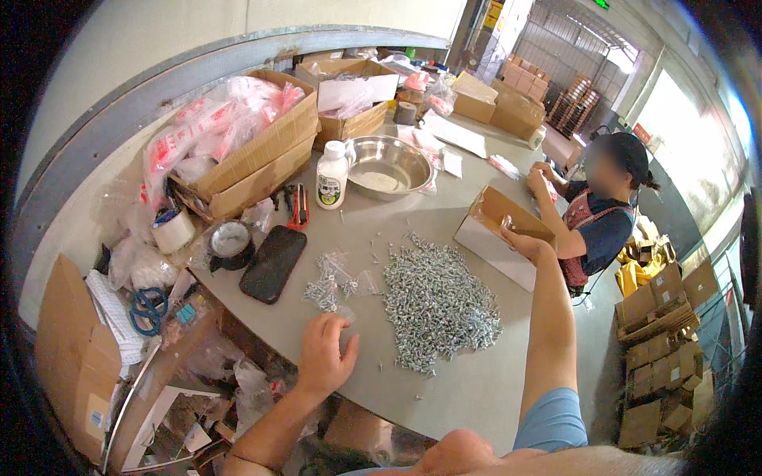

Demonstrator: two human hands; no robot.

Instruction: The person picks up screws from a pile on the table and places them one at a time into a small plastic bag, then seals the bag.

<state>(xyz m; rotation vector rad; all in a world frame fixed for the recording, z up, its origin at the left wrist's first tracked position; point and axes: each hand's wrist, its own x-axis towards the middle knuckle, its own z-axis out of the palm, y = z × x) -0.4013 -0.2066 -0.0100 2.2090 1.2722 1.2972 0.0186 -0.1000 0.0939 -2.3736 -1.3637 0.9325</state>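
Observation:
My left hand [324,355] rests at the table's near edge, thumb apart from the fingers, its fingertips touching the edge of a small clear plastic bag [344,314]. Just beyond it lie several small clear bags with screws [327,285]. A wide heap of silver screws [440,305] spreads over the table between my arms. My right arm stretches forward to a white cardboard box [496,252]. Over its opening, my right hand [524,240] has a small clear plastic bag [506,223] at its fingertips; the bag's contents are too small to make out.
A black phone [273,264], tape roll [231,242], red cutter [298,208], white bottle [332,176] and steel bowl [389,168] stand left and beyond. Cardboard boxes of plastic bags [246,159] line the wall. Across the table, a co-worker [607,206] handles a small bag.

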